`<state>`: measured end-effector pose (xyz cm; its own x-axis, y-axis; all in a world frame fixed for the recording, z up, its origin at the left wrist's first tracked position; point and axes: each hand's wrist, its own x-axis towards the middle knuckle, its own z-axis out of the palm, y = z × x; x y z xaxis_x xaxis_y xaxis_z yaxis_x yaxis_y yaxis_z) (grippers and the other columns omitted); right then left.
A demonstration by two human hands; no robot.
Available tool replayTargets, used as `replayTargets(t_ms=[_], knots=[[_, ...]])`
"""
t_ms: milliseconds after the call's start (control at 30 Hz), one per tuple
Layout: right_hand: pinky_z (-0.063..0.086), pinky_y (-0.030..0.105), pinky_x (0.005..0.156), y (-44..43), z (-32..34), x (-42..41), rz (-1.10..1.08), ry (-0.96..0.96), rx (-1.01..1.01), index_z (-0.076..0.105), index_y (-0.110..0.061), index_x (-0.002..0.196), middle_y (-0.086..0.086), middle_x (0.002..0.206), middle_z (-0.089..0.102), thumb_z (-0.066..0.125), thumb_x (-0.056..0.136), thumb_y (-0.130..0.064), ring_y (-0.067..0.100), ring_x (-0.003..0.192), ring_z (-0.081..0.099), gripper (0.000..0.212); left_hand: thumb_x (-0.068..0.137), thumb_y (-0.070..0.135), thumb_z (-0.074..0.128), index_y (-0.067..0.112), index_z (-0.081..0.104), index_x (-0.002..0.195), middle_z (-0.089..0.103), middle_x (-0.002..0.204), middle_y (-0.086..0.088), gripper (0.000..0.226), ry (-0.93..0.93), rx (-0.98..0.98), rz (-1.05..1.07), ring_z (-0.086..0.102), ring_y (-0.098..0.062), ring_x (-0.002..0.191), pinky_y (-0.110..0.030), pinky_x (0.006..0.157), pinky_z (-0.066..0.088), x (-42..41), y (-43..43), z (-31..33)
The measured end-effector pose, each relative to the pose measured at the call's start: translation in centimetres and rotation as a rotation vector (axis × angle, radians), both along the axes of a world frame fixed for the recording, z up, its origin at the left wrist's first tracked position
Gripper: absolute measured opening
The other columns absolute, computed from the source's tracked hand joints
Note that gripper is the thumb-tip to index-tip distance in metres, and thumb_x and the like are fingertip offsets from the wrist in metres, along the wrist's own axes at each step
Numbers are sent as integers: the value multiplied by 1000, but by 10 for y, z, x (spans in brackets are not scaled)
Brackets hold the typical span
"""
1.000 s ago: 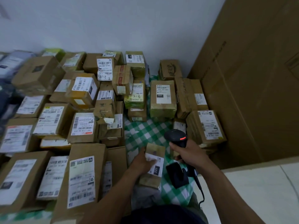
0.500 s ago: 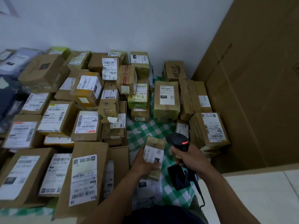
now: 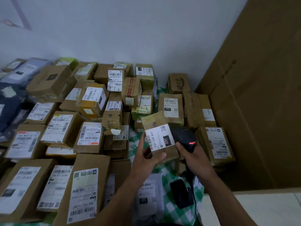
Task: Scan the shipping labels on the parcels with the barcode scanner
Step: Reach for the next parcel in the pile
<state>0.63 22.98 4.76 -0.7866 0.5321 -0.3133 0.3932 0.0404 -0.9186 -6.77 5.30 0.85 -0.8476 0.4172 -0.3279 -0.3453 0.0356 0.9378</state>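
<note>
Checked cloth point(image 3: 169, 178), parcels point(image 3: 88, 134) all round — left grip point(image 3: 146, 158) holds small parcel point(image 3: 158, 136), right grip point(image 3: 193, 159) holds scanner point(image 3: 184, 136).

Looks like a parcel sorting corner, maybe in a home: labelled cardboard parcels point(image 3: 91, 136) crowd a green checked cloth point(image 3: 169, 178) against a plain white wall point(image 3: 146, 30).

Your left hand point(image 3: 146, 158) has raised the parcel point(image 3: 156, 123) toward 12 o'clock, uncovering a white bag point(image 3: 149, 196) at its 6 o'clock. The label point(image 3: 160, 139) now faces you, tilted. Your right hand point(image 3: 193, 158) has lifted the scanner point(image 3: 184, 137) to the parcel's 3 o'clock edge.
</note>
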Motion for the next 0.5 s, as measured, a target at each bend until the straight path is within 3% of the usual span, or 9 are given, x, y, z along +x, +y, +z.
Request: replayTargets(t_ms=[67,133,200,333,367,433,500], knots=[[55,43,101,3,6,-4,-4,2,-20,68,-35,125,-18,108,77,75,93,-40,6,106,71,33,81,10,87,54,28,155,64,136,17,105,44,12,-6,63,2,118,-29,94,58,-2,0,5],[55,33,93,5,10,-8,-5,13,-35,69,-38,117,-22,100,77,73,95,-37,1,102,70,23,80,13,88,56,29,154,61,136,24,104,85,-1,9,60,2,123,-33,98,57,-6,1,11],[50,22,81,5,17,-9,-4,36,17,66,-36,121,-24,100,74,74,94,-33,-8,97,65,28,78,10,89,52,33,154,64,126,32,103,138,-35,14,62,6,117,-32,94,58,-13,1,16],[44,19,69,13,26,-9,71,-10,160,67,-26,128,-16,96,70,76,92,-38,-2,87,64,39,76,18,91,52,38,149,61,121,35,97,255,-202,-32,55,18,115,-11,88,52,-39,-6,30],[44,16,68,15,29,-9,101,-19,163,67,-27,128,-17,98,70,76,92,-36,-4,87,63,38,75,24,91,54,38,148,55,129,33,95,299,-258,-48,52,13,122,-14,94,50,-46,-9,32],[45,8,72,17,34,-8,157,-17,164,64,-34,131,-21,111,71,77,92,-31,-12,96,64,41,73,36,90,51,43,150,44,151,20,91,384,-382,-118,42,-2,136,-35,114,42,-61,-13,37],[46,3,77,17,38,-7,215,-13,166,61,-35,133,-22,119,70,79,91,-27,-16,103,62,47,76,37,90,43,48,150,35,157,14,85,461,-471,-188,32,-1,135,-33,117,32,-72,-15,40]])
